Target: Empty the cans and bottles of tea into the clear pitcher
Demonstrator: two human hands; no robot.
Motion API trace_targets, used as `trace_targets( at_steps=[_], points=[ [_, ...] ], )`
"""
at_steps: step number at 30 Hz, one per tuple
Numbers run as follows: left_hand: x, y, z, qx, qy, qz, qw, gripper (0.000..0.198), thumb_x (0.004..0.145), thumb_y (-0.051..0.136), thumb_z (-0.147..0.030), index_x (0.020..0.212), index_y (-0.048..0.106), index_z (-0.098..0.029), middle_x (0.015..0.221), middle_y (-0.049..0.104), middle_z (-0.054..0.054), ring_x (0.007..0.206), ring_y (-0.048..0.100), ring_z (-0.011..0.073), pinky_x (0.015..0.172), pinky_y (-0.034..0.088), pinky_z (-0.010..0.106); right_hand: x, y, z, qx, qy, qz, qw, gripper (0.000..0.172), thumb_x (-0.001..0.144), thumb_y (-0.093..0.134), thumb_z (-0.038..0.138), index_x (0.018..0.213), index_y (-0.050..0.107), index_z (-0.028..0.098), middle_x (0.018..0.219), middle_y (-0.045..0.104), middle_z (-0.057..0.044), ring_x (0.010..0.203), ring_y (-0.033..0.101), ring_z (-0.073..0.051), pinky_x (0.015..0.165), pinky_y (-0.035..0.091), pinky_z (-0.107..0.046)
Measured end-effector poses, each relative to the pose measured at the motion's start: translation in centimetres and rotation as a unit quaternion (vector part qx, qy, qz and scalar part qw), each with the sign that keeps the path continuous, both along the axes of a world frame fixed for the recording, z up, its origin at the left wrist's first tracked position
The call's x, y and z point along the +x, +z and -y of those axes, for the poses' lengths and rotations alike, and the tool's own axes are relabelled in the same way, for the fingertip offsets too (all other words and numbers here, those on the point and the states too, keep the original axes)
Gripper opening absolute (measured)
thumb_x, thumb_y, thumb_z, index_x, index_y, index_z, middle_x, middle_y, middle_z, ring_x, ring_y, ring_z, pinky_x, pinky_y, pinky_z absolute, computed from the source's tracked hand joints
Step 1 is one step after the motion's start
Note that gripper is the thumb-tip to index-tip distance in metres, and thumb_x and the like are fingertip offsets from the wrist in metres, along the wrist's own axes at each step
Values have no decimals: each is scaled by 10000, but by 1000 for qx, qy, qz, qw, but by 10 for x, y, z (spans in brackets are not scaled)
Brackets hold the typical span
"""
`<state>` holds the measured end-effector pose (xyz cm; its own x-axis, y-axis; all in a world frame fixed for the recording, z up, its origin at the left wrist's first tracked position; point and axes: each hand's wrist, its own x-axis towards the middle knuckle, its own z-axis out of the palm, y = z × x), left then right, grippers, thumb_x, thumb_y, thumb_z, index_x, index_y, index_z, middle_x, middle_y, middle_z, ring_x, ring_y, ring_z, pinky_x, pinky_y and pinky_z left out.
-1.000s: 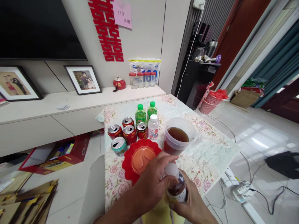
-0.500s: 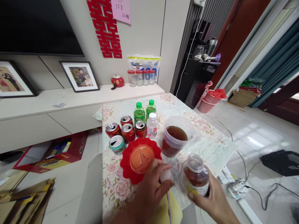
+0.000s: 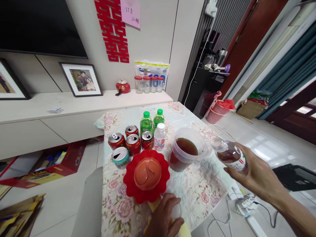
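My right hand (image 3: 254,171) is wrapped round an open bottle of brown liquid (image 3: 232,156), tilted with its mouth toward the left. The bottle's mouth is beside the right rim of a clear plastic tub (image 3: 179,153) that holds brown liquid. At the near edge of the table, my left hand (image 3: 165,215) has its fingers curled round a whitish cap (image 3: 176,211). Just beyond the left hand lies a red scalloped dish (image 3: 130,181) with an orange lid-like piece (image 3: 148,172) in it.
Several drink cans (image 3: 133,144) stand left of a white-capped bottle (image 3: 160,137). Behind them are two green-capped bottles (image 3: 146,123). Jars (image 3: 146,85) and a red pot (image 3: 122,87) sit on the white cabinet (image 3: 98,103). A power strip (image 3: 256,226) lies on the floor.
My right hand has moved right and up with the bottle, which has gone from nearly upright to tilted leftward. My left hand has moved slightly down, still with the cap.
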<state>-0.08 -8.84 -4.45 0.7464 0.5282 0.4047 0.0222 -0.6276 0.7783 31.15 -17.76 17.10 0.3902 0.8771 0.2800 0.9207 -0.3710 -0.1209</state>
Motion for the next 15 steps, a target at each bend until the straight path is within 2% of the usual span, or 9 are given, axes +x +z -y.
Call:
trace_targets(
  at_steps=[6, 15],
  points=[
    [1, -1, 2, -5, 6, 16, 1000, 549, 780, 673, -70, 1300, 588, -224, 1183, 714, 93, 1096, 735, 257, 1003, 627, 381, 11, 17, -19, -35, 51, 87, 994, 524, 851, 543, 374, 1350, 481, 225, 1131, 718, -114, 963, 719, -318, 760, 557, -419],
    [4, -4, 1, 19, 16, 28, 999, 503, 778, 685, -103, 1259, 595, -217, 1128, 714, 77, 1027, 733, 235, 998, 616, 371, 24, 26, -31, -72, 101, 208, 970, 551, 862, 492, 335, 1395, 438, 204, 1124, 699, -116, 999, 690, -324, 792, 508, -433]
  ],
)
